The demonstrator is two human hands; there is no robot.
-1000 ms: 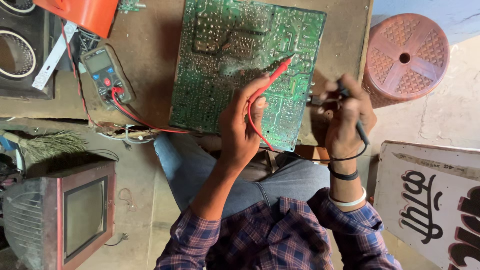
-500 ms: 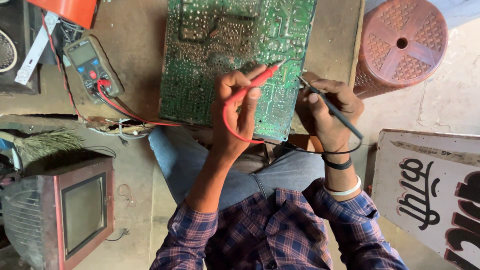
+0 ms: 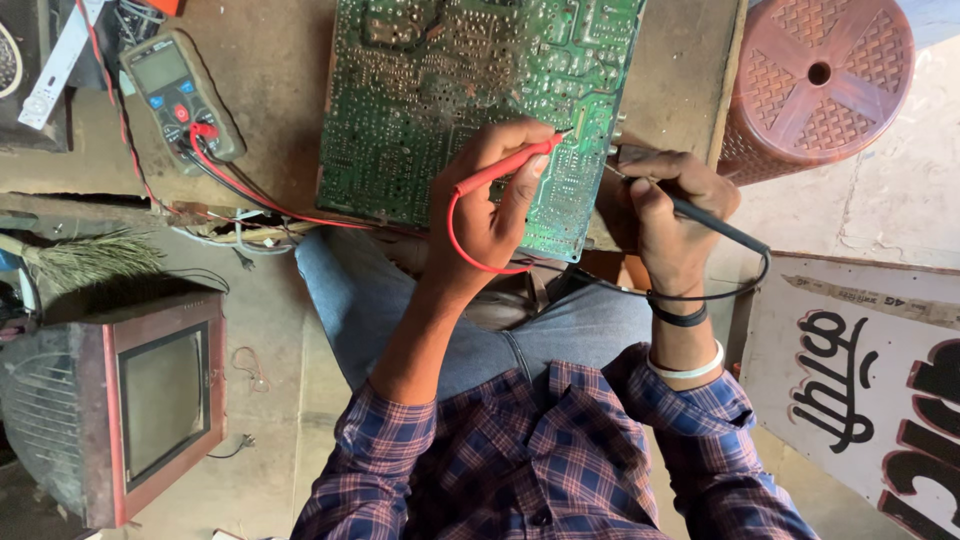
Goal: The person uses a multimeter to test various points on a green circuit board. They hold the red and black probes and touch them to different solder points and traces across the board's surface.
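A large green circuit board [image 3: 440, 90] lies on a low brown workbench [image 3: 270, 120]. My left hand [image 3: 490, 200] pinches a red test probe [image 3: 505, 165], its tip touching the board near the right edge. My right hand [image 3: 670, 215] grips a black test probe [image 3: 715, 225], its tip at the board's right edge. Red and black leads run left to a grey multimeter [image 3: 180, 95] lying on the bench.
A reddish plastic stool [image 3: 815, 85] stands at the upper right. A small old television set [image 3: 130, 400] sits on the floor at lower left, with a broom [image 3: 85, 258] above it. A painted signboard [image 3: 860, 390] lies at the right.
The view has shifted so the board and hands sit lower and larger. Both hands moved their probe tips closer together at the board's right edge.
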